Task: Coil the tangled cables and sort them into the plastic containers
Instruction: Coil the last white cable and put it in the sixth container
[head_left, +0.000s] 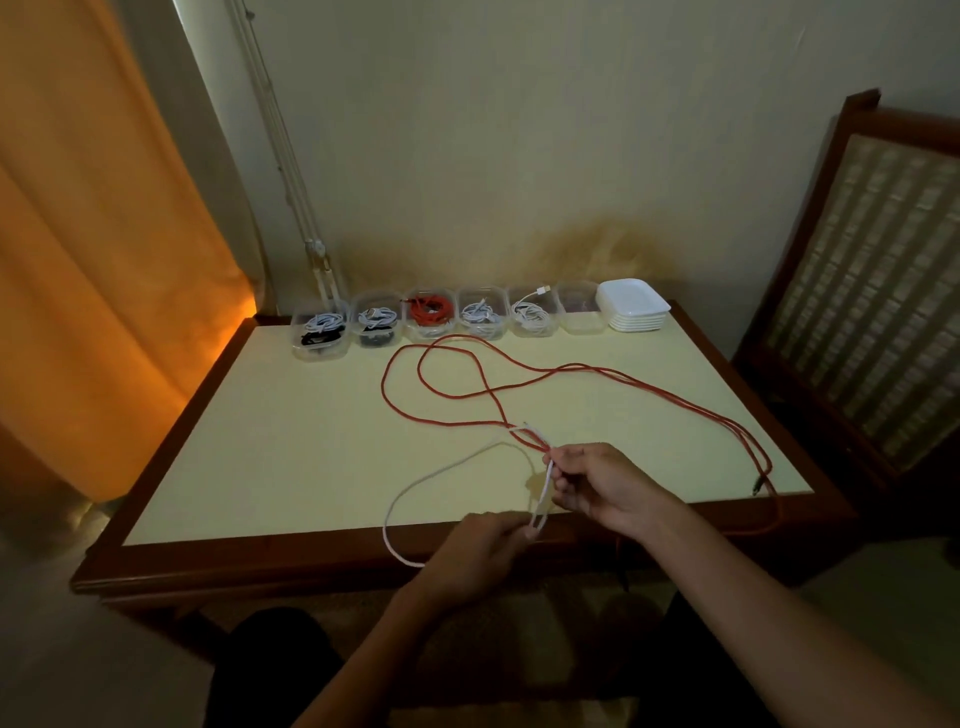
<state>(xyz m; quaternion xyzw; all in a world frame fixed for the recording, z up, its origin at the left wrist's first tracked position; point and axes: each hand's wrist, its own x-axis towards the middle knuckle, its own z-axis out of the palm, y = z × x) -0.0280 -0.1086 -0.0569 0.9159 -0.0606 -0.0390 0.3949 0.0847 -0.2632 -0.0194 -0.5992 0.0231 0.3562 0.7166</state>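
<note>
I've got both grips pinching the white cable (441, 470) at lower centre, left hand (480, 551) and right hand (597, 486). The red cable (571, 370) crosses it there, so pulling may drag the tangle off the worktop (291, 441).

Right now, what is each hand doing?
Left hand: closed, pinching the lower end of a loop of the thin white cable.
Right hand: closed, pinching the same white cable higher up, beside the long red cable.
</note>
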